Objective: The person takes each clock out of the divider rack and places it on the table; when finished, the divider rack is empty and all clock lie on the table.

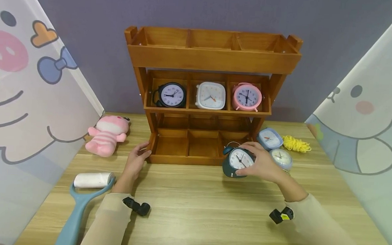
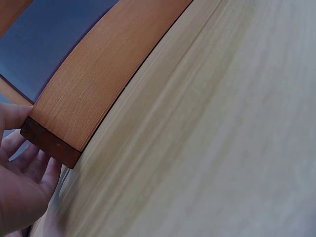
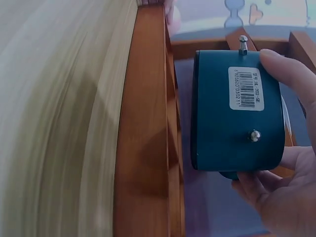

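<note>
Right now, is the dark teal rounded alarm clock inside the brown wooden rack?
Out: the right hand holds the clock aloft, its underside showing.

The wooden shelf (image 1: 212, 60) was viewed whole by the head camera, set farthest back, from in front and above. Its lower left end was taken close up and aslant by the left wrist camera (image 1: 143, 209). The right wrist camera (image 1: 275, 216) was pointed leftward along the shelf, the clock's (image 3: 222, 118) underside being seen near. The shelf's lower front board (image 1: 180, 160) was shared by all views.
</note>
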`<state>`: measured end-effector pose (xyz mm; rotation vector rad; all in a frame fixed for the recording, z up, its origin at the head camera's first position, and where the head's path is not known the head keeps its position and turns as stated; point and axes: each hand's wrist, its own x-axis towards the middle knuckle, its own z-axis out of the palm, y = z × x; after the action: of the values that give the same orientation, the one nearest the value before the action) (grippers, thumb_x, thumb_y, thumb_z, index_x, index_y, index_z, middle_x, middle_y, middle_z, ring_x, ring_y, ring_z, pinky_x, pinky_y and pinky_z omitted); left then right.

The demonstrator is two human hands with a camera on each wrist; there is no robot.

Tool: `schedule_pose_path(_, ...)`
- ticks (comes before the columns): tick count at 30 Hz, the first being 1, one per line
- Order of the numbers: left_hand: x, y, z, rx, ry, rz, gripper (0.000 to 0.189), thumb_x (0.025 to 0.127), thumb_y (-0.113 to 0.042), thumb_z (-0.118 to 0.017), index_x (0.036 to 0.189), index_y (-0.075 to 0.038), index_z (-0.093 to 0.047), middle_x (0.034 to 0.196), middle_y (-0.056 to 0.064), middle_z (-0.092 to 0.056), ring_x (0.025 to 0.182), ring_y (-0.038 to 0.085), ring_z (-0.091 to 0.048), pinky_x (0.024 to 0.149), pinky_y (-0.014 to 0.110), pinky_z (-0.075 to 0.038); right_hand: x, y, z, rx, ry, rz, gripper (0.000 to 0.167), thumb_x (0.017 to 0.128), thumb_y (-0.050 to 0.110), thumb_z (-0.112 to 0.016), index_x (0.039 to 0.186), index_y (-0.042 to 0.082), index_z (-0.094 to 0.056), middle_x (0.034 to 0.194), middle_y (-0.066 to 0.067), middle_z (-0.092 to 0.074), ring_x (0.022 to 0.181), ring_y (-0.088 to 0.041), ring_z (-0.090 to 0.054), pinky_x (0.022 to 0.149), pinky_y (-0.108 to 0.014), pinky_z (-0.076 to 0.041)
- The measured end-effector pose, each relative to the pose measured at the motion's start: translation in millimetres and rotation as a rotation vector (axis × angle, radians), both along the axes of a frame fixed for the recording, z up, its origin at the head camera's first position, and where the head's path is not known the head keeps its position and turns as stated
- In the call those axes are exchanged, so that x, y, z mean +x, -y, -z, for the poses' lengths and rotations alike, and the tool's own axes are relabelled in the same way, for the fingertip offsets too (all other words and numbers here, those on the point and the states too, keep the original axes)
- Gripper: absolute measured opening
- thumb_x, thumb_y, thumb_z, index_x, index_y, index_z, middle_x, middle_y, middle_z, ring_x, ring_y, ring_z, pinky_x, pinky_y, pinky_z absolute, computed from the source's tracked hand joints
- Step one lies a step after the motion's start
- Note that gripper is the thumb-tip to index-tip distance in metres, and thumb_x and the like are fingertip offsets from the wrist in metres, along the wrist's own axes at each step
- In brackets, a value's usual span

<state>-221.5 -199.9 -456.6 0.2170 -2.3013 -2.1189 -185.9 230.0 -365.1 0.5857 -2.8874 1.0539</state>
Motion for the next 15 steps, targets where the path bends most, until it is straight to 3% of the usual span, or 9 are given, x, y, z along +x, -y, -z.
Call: schedule_pose_path(15,-2.3,-0.5,1.9,0.005,-0.001,-0.018,0.046,0.099,-0.002,-0.051,0.144,0.003,-0.041,0.142,0.021,-0.04,0.127,0.03,-0.039,0.103,0.039,-0.03,20.8,-63.7,23.4,0.051,0.073,0.02,0.086,0.063,0.033,-0.092,0.131,-0.005,-0.055,0.134,-0.028,-0.043,0.111,-0.045,-0.047,0.083,-0.058,-0.042)
